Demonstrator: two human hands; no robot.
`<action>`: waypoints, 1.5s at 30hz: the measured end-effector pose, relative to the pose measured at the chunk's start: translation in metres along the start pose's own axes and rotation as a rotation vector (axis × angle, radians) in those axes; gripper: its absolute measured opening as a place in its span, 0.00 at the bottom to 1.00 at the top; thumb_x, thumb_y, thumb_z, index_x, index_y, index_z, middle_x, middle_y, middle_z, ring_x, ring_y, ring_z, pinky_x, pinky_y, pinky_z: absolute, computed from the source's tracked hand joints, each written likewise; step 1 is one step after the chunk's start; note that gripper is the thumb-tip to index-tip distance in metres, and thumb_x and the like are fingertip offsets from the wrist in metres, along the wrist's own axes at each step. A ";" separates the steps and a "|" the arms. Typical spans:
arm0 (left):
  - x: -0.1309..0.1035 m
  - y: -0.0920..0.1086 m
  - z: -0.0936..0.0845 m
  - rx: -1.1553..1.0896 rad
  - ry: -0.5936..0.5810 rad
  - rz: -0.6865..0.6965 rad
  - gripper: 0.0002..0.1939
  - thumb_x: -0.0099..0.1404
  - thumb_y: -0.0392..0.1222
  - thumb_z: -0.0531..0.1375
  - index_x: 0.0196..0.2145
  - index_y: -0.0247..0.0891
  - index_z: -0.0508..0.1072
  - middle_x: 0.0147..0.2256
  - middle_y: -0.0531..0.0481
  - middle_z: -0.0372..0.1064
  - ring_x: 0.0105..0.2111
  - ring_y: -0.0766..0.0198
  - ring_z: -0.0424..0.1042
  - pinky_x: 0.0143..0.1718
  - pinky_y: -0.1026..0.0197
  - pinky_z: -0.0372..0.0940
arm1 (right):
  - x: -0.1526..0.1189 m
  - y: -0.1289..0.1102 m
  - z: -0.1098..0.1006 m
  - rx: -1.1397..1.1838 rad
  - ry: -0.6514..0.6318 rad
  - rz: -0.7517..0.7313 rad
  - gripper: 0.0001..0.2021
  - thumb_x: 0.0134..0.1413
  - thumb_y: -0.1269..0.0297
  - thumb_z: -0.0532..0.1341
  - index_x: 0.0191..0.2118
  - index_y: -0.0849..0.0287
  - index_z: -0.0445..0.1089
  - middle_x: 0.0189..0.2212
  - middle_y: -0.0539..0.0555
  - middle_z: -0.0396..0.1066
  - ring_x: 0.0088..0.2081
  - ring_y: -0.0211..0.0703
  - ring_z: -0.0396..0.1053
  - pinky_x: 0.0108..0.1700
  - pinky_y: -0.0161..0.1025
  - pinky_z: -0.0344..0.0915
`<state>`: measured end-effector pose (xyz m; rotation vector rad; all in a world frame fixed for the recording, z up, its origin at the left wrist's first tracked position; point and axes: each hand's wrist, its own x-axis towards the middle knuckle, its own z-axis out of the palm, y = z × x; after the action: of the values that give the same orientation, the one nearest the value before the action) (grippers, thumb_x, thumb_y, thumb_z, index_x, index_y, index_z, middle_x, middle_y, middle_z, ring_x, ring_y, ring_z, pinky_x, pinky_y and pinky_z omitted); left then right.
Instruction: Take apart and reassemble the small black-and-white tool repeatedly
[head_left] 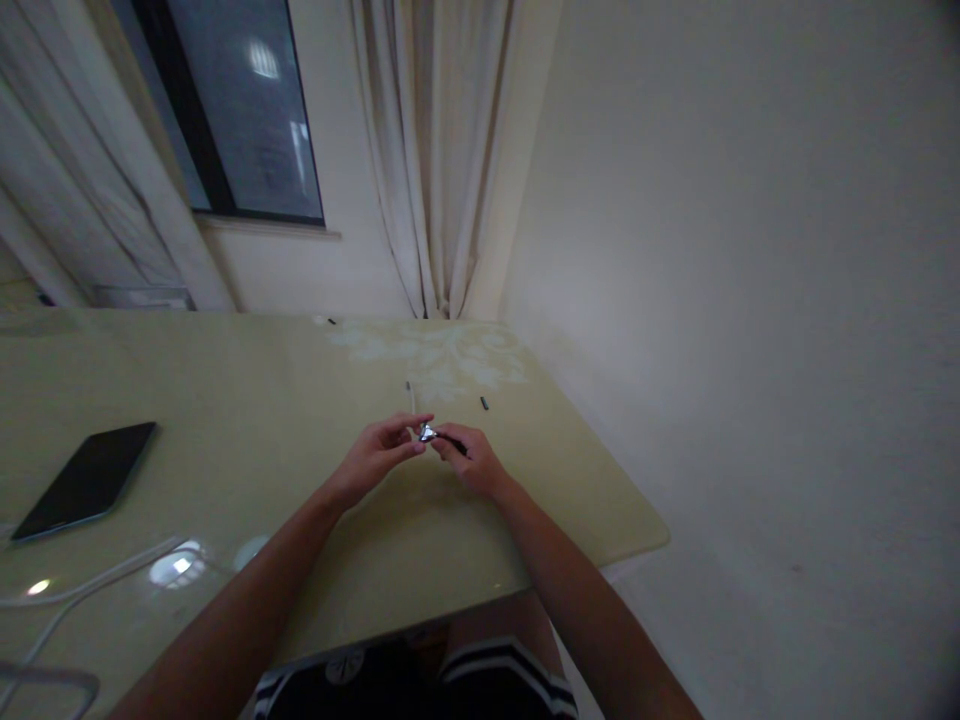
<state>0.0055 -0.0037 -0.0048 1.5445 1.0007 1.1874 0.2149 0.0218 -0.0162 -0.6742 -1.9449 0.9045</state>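
Observation:
Above the table, my right hand (472,458) grips the dark handle of a small tool with a shiny silver head (427,433). The tool's head points left, and its exact kind is too small to make out. My left hand (379,450) has its thumb and fingertips closed around the silver head from the left. Just beyond the hands, a thin white stick with a dark tip (410,395) lies on the table. A small black piece (484,403) lies to the right of it.
The pale glass-topped table (247,400) meets the wall on its right. A black tablet (86,480) lies at the left, with white cables (97,580) nearer me. Another small dark piece (331,321) is by the far edge. Curtains (435,150) hang behind.

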 end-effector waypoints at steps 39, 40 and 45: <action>0.009 -0.028 -0.005 0.322 0.204 0.037 0.34 0.66 0.59 0.62 0.65 0.40 0.70 0.43 0.47 0.73 0.32 0.62 0.69 0.35 0.58 0.66 | 0.023 0.019 -0.017 -0.043 0.394 0.174 0.14 0.60 0.52 0.64 0.43 0.56 0.68 0.35 0.51 0.73 0.30 0.39 0.70 0.32 0.35 0.65; 0.009 -0.032 -0.005 0.425 0.205 0.057 0.33 0.67 0.58 0.61 0.64 0.40 0.70 0.44 0.45 0.74 0.34 0.59 0.70 0.38 0.56 0.68 | 0.030 0.025 -0.027 -0.057 0.465 0.221 0.14 0.61 0.52 0.63 0.44 0.56 0.68 0.36 0.51 0.73 0.29 0.39 0.70 0.30 0.35 0.65; 0.004 -0.048 0.000 0.946 0.088 0.142 0.23 0.69 0.54 0.61 0.57 0.44 0.77 0.59 0.40 0.71 0.56 0.43 0.67 0.57 0.42 0.62 | 0.048 0.062 -0.081 -0.386 0.631 0.489 0.08 0.59 0.59 0.64 0.35 0.58 0.71 0.30 0.53 0.74 0.33 0.43 0.73 0.37 0.37 0.67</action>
<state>0.0034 0.0123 -0.0498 2.3210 1.6723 0.9038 0.2688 0.1205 -0.0139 -1.5058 -1.3999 0.4893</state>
